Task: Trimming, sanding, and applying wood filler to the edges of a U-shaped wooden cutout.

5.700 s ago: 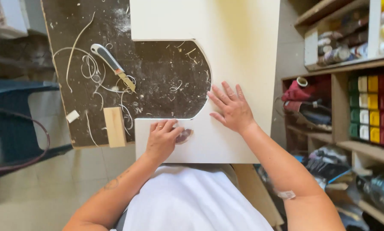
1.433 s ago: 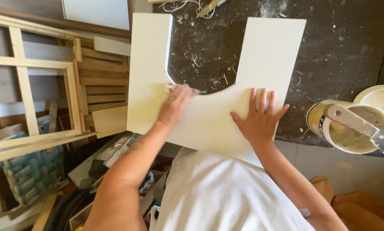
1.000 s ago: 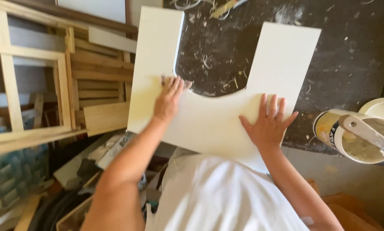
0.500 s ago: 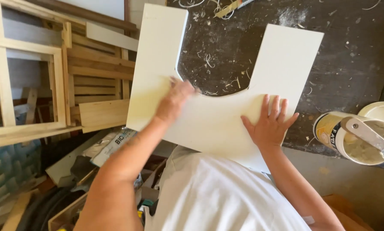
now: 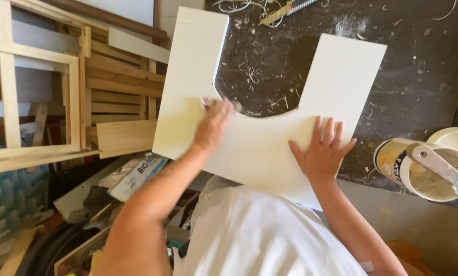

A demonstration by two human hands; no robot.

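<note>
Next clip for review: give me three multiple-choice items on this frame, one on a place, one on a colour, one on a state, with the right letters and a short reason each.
1. Where does the tub of filler stand?
A. at the right edge of the dark bench
B. on the white board
C. among the wooden frames

2. What colour is the U-shaped board?
A. black
B. off-white
C. red

3. How does the right hand lie?
A. closed in a fist
B. lifted off the board
C. flat on the board, fingers spread

Answers:
1. A: the tub of filler, a putty knife across it, stands at the right of the dark bench.
2. B: the board is off-white all over.
3. C: the right hand presses flat with fingers spread, while the left hand rubs at the curved cut-out edge.
</note>
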